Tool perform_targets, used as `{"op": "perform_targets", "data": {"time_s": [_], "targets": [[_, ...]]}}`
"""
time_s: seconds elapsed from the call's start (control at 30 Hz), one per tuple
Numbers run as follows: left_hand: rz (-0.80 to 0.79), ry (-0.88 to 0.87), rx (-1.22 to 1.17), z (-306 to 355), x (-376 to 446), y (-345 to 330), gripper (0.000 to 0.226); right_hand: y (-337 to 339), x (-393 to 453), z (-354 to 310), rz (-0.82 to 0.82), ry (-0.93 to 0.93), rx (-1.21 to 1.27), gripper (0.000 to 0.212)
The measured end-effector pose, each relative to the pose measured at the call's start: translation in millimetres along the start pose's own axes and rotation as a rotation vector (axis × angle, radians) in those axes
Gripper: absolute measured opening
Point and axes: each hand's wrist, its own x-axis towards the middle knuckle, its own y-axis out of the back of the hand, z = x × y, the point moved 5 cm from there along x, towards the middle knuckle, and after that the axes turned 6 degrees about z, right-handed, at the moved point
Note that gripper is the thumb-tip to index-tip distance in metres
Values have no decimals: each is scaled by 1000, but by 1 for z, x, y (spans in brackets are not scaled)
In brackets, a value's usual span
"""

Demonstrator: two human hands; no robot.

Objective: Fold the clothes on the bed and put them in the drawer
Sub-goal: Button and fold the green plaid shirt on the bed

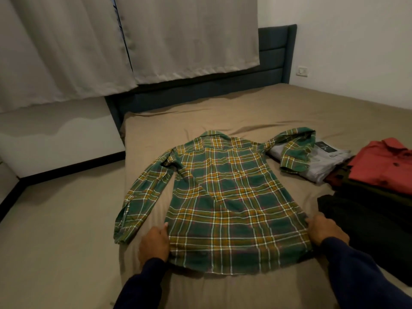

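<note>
Both hands, left hand point(153, 243) and right hand point(326, 230), grip plaid shirt point(225, 197) hem.

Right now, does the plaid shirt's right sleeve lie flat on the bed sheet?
No, the sleeve of the plaid shirt rests on the folded grey garment.

No words or numbers can be read. The one marking is a pale logo on a dark square patch point(324, 148) on the folded grey garment point(323, 166) lying on the bed point(223, 112); its characters are too blurred to tell.
</note>
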Motion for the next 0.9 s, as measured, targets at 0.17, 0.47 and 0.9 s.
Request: {"op": "perform_targets", "data": {"time_s": [0.17, 0.47, 0.9], "targets": [[16, 114, 86, -25, -14, 18, 56, 7, -8, 5, 39, -22, -155, 30], [152, -134, 358, 29, 13, 18, 28, 44, 20, -30, -62, 98, -254, 36], [-446, -876, -25, 384, 94, -212, 26, 88, 266, -135, 13, 75, 659, 43]]}}
